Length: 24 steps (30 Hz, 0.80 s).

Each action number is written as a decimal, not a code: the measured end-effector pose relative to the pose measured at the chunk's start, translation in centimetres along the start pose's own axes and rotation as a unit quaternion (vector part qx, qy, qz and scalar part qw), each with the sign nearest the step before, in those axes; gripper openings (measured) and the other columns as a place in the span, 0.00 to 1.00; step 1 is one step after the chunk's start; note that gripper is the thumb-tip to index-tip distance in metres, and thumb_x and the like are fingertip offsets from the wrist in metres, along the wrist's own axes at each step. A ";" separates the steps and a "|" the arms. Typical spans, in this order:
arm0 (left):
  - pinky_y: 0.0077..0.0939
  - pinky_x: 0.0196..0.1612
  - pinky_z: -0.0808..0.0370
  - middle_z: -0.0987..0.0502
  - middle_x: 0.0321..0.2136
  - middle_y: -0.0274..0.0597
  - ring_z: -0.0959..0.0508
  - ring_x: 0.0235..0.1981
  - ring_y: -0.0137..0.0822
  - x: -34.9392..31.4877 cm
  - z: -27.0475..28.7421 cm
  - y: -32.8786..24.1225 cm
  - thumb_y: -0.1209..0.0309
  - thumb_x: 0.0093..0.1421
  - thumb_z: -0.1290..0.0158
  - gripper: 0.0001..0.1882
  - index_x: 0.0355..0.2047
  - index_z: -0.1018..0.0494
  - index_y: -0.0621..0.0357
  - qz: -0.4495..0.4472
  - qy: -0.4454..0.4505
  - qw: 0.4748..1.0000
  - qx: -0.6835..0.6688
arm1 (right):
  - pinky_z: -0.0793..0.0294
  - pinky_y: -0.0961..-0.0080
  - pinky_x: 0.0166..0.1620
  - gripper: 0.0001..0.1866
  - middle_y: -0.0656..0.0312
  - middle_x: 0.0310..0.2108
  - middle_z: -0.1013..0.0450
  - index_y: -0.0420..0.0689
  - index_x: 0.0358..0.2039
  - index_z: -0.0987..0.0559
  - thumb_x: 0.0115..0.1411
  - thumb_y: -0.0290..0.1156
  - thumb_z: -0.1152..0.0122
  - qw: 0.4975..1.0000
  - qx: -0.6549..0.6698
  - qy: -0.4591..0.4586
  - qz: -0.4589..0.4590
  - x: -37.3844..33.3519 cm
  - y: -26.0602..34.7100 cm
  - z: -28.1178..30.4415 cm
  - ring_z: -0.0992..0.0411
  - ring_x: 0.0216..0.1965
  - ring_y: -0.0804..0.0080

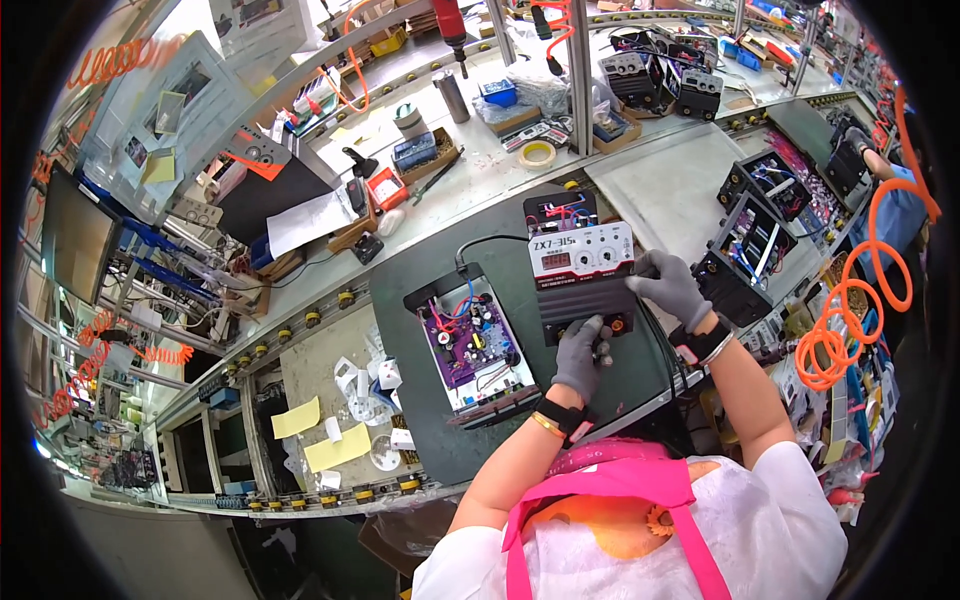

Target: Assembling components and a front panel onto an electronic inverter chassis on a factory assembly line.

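A black welding machine (585, 292) with a white front panel (582, 250) stands in front of me on a dark green mat (420, 255). The panel carries two black knobs and a small display. My left hand (580, 358), in a grey glove, is closed at the machine's lower edge beside the connector sockets; small light bits by its fingertips are unclear. Against the right side of the panel my right hand (668, 286), gloved too, curls its fingers around the edge. To the left lies an opened unit (475, 345) showing a purple circuit board, wires and a black cable.
Roller rails (310, 318) run along the bench. Left are yellow paper slips (338, 448); beyond stand a tape roll (537, 154) and a metal bottle (451, 98). More open black units (745, 245) sit right, near an orange coiled hose (835, 340) and another person's hand (872, 158).
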<state>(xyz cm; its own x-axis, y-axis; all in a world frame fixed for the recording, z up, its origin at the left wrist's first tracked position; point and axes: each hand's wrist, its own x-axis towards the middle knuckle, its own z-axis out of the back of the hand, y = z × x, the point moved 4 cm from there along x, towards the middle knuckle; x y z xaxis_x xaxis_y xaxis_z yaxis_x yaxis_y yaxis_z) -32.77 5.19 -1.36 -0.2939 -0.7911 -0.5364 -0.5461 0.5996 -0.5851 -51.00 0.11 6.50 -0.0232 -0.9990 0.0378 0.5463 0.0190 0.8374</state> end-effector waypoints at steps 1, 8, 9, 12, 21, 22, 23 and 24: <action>0.21 0.18 0.33 0.27 0.27 0.34 0.33 0.19 0.25 -0.1 0.0 0.1 0.65 0.63 0.47 0.10 0.42 0.30 0.53 0.010 -0.015 1.000 0.006 | 0.28 0.73 0.31 0.14 0.56 0.22 0.24 0.33 0.29 0.22 0.53 0.33 0.34 1.000 0.009 -0.022 0.002 -0.1 0.2 -0.2 0.26 0.25 0.73; 0.22 0.17 0.33 0.28 0.25 0.33 0.32 0.19 0.25 -0.9 0.5 1.7 0.62 0.62 0.45 0.10 0.39 0.30 0.52 0.025 -0.087 0.996 0.015 | 0.29 0.71 0.30 0.12 0.55 0.20 0.25 0.35 0.28 0.21 0.55 0.34 0.35 0.997 0.021 -0.071 0.000 -1.8 -0.2 -1.5 0.28 0.23 0.72; 0.22 0.17 0.33 0.28 0.25 0.33 0.32 0.19 0.25 -0.6 0.7 2.4 0.62 0.62 0.45 0.11 0.39 0.30 0.52 0.023 -0.092 0.995 0.020 | 0.29 0.71 0.29 0.12 0.55 0.20 0.25 0.35 0.27 0.21 0.55 0.33 0.36 0.996 0.041 -0.075 -0.005 -2.8 0.0 -1.8 0.28 0.23 0.72; 0.23 0.15 0.32 0.26 0.25 0.36 0.32 0.17 0.24 -0.1 2.3 5.1 0.61 0.62 0.45 0.12 0.37 0.30 0.56 0.024 -0.085 0.995 0.039 | 0.31 0.74 0.27 0.12 0.59 0.19 0.25 0.36 0.23 0.22 0.56 0.32 0.38 0.993 0.099 -0.065 0.027 -6.2 2.6 -3.0 0.29 0.24 0.78; 0.27 0.18 0.35 0.34 0.16 0.33 0.32 0.16 0.30 0.5 7.2 12.5 0.52 0.60 0.45 0.18 0.25 0.32 0.52 0.199 -0.038 0.975 0.091 | 0.30 0.68 0.29 0.07 0.56 0.26 0.30 0.42 0.24 0.25 0.50 0.27 0.34 0.921 0.168 0.212 0.281 -17.8 9.3 -3.6 0.29 0.24 0.58; 0.28 0.18 0.35 0.33 0.17 0.33 0.31 0.16 0.30 0.0 7.2 12.5 0.53 0.61 0.47 0.17 0.27 0.31 0.52 0.183 -0.004 0.979 0.094 | 0.30 0.71 0.34 0.05 0.57 0.29 0.28 0.42 0.26 0.24 0.52 0.26 0.35 0.938 0.193 0.182 0.225 -17.9 7.8 -2.8 0.28 0.30 0.63; 0.28 0.18 0.34 0.31 0.18 0.34 0.30 0.17 0.30 -0.5 7.3 12.2 0.53 0.61 0.48 0.16 0.29 0.30 0.53 0.170 0.020 0.981 0.095 | 0.30 0.73 0.36 0.05 0.58 0.30 0.28 0.41 0.25 0.25 0.52 0.25 0.36 0.937 0.248 0.158 0.190 -17.8 6.3 -2.5 0.28 0.32 0.67; 0.29 0.18 0.33 0.29 0.20 0.34 0.29 0.18 0.30 -1.2 7.3 11.7 0.53 0.61 0.49 0.16 0.31 0.29 0.53 0.156 0.044 0.982 0.094 | 0.31 0.75 0.38 0.05 0.60 0.31 0.28 0.41 0.24 0.26 0.52 0.24 0.38 0.927 0.306 0.132 0.171 -17.8 4.9 -2.3 0.29 0.34 0.71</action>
<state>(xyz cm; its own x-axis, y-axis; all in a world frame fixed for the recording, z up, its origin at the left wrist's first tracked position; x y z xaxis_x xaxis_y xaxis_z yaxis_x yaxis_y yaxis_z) -33.14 14.02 -12.00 -0.4943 -0.5680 -0.6581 -0.2672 0.8197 -0.5067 -45.96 17.88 8.64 0.3130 -0.9042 0.2905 -0.0958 0.2743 0.9569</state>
